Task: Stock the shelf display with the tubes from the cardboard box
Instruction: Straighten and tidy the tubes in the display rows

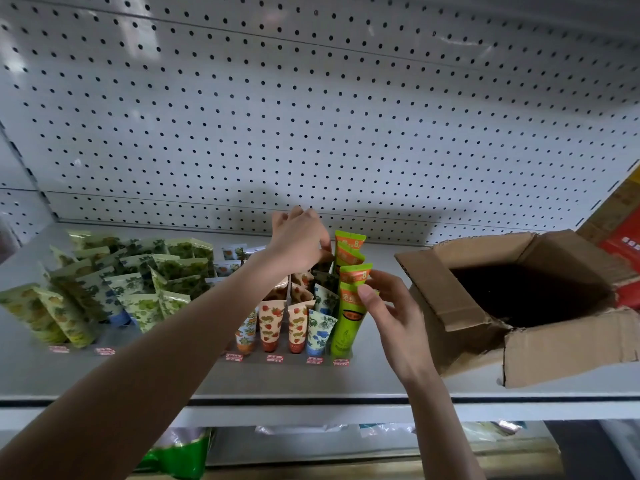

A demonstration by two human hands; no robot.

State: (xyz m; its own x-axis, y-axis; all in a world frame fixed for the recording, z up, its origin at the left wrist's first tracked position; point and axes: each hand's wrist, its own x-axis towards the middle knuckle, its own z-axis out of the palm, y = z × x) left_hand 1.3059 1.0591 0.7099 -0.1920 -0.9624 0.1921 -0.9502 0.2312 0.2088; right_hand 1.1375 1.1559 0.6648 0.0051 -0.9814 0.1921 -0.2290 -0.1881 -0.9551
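One shelf (381,379) carries the open cardboard box (554,358) and, left of it, green tubes (348,317) in the rightmost row. Right hand (391,317), grip spread, touches the front tubes; left hand (298,244) perhaps pinches a back one. Press the row upright, evenly.

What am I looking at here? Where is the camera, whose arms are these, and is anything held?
There is no machine: a person works bare-handed, and the single picture comes from a camera worn on their head, looking forward and down. On the white shelf stand rows of patterned tubes, with looser leaf-print tubes to the left and an open cardboard box to the right, its inside too dark to read. The left hand reaches to the back of the rows; its grip is unclear. The right hand touches the tops of the front green tubes with thumb and fingertips.
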